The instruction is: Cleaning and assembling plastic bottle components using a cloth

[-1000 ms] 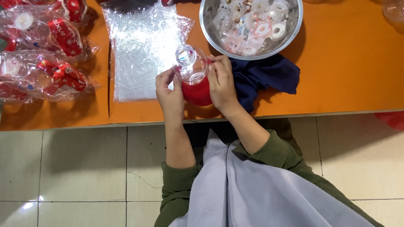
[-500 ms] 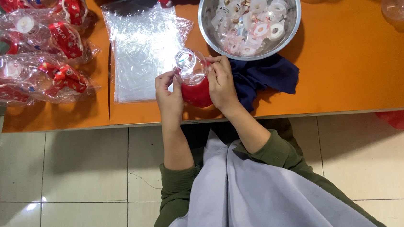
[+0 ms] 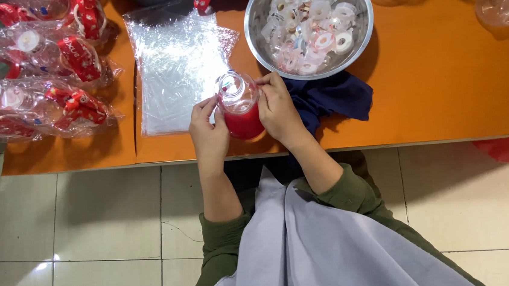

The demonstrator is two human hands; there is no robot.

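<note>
1. red and clear, the small bottle (image 3: 240,106) stood between my two hands at the near edge of the orange table (image 3: 444,86), its red lower part toward me and its clear neck and round cap pointing away, so its long axis ran near to far.
2. my left hand (image 3: 208,134) was on its left side, fingers curled round the red body and gripping it; the bottle lay just to the right of that palm, touching it.
3. my right hand (image 3: 277,108) was on its right side, fingers wrapped on the upper part near the neck, also closed on it; the bottle lay just left of that hand, touching.
4. both hands were equally close, each in contact; the right sat a little farther up the bottle, nearer the cap.
5. a dark blue cloth (image 3: 332,97) lay just right of my right hand, and the steel bowl (image 3: 362,28) of white rings sat beyond it, farther away.
6. a sheet of clear plastic bags (image 3: 176,64) lay to the far left of the bottle, with wrapped bottles (image 3: 38,81) well off to the left.
</note>
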